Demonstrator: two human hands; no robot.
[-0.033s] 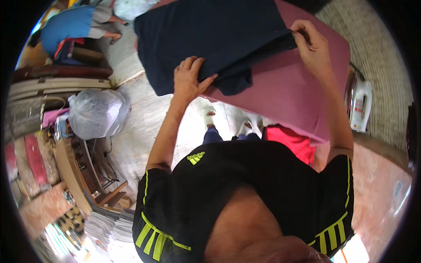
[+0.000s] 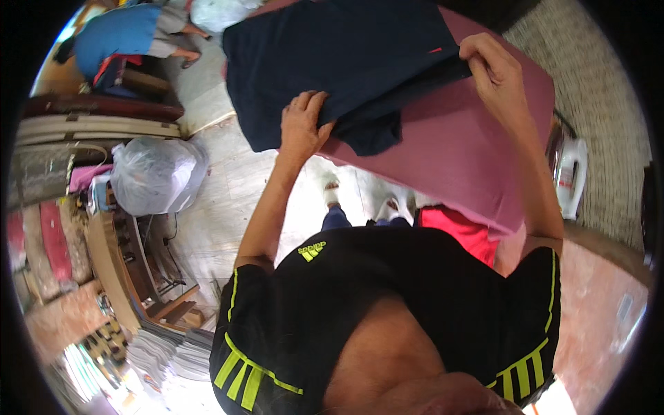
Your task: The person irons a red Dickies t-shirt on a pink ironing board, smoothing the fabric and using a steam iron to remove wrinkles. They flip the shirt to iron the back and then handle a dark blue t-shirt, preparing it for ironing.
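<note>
A dark navy garment [image 2: 332, 59] lies spread over a table with a pink cover [image 2: 456, 159]; its exact kind is not clear. Near its right end shows a small red mark. The near side is partly folded, and one flap hangs toward the table's front edge. My left hand [image 2: 302, 128] rests on the garment's near left part, fingers laid over the cloth and thumb apart from them. At the right, my right hand [image 2: 494, 69] pinches the garment's corner between thumb and fingers, lifting it a little off the cover.
A white clothes iron [image 2: 571, 176] stands right of the table, beside a ribbed beige surface [image 2: 595, 90]. Red cloth [image 2: 456, 232] hangs below the table's near edge. On the left are a full plastic bag [image 2: 158, 176] and stacked boards. A person in blue [image 2: 117, 41] bends at the far left.
The small red mark on the garment shows more plainly. My left thumb has drawn in closer to the fingers. The whole view has shifted slightly; the right hand keeps its pinch.
</note>
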